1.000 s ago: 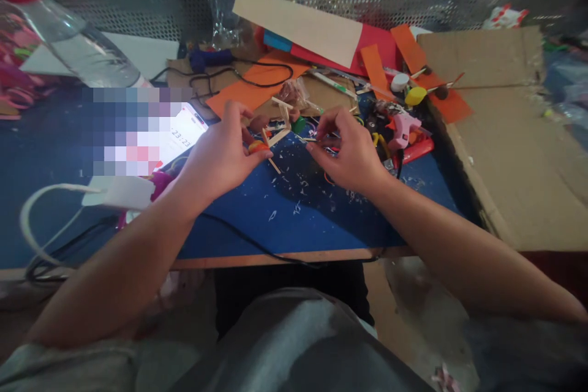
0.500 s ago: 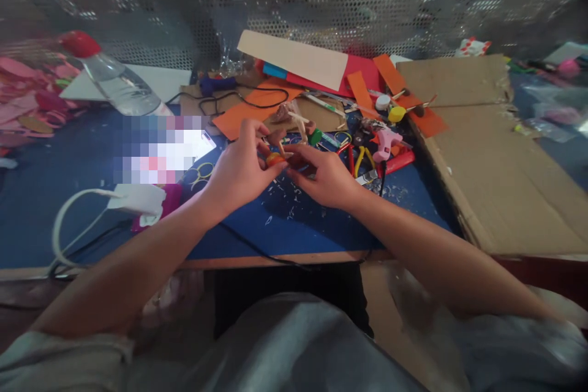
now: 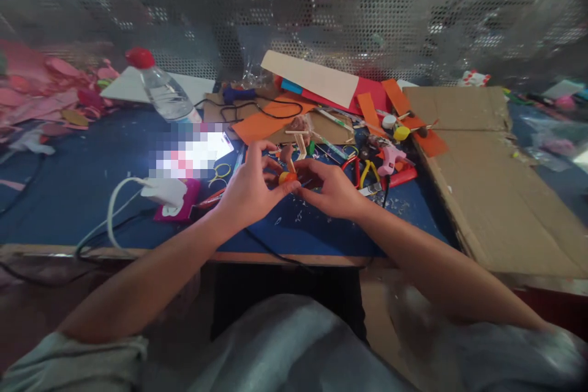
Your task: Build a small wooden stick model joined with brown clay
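Held between the thumb and fingers of my left hand (image 3: 250,190) is a small orange-and-yellow piece (image 3: 288,177). A brown part (image 3: 287,155) stands up just behind it; whether the two are joined I cannot tell. My right hand (image 3: 333,188) is close on the right, its thumb and fingers drawn together at the piece's edge. What those right fingers grip, if anything, is hidden. Just beyond the hands are pale wooden sticks (image 3: 301,146) and a brownish lump (image 3: 300,124). Small white scraps are scattered on the blue tabletop (image 3: 275,236) below.
Right of the hands lie yellow-handled pliers (image 3: 368,173) and a pink glue gun (image 3: 392,159). Flattened cardboard (image 3: 496,190) covers the right side. On the left are a bottle (image 3: 168,95), a lit phone (image 3: 218,146), a white charger (image 3: 168,192) and cables. Orange sheets (image 3: 261,122) lie behind.
The camera view has shifted, so the tabletop things appear lower and mostly further right. My hands keep nearly the same hold, and the orange-and-yellow piece shows more plainly.
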`<action>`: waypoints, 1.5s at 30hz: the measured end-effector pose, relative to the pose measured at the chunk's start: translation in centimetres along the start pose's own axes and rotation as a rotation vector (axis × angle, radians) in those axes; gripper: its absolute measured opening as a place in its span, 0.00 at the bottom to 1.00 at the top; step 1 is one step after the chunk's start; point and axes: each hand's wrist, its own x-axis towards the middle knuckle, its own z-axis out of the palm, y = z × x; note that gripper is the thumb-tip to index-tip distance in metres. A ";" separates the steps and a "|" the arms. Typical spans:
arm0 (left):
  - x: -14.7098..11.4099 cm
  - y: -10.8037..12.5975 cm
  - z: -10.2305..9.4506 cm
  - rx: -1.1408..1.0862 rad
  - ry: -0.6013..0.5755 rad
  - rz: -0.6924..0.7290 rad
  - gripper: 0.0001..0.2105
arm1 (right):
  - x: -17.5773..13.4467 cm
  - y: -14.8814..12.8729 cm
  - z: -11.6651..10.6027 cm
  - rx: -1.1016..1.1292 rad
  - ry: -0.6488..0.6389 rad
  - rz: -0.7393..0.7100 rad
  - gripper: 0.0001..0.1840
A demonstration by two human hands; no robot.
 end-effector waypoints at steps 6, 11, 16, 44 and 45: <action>-1.9 -0.2 -0.2 -0.083 0.019 -0.019 0.34 | 0.0 -0.2 0.4 0.132 -0.147 0.088 0.25; -2.9 -0.2 0.0 -0.152 0.032 0.005 0.35 | 0.5 -0.7 1.1 0.202 -0.174 0.163 0.30; -4.0 -0.3 -0.6 -0.165 0.030 0.004 0.32 | 0.6 -1.3 1.8 0.254 -0.116 0.230 0.24; -2.7 -4.3 -5.7 0.405 -0.023 0.009 0.14 | 0.8 1.4 -0.5 -0.461 -0.055 0.038 0.20; -2.7 -4.3 -5.9 0.422 -0.012 0.009 0.15 | 1.0 1.6 -0.5 -0.545 -0.060 0.005 0.20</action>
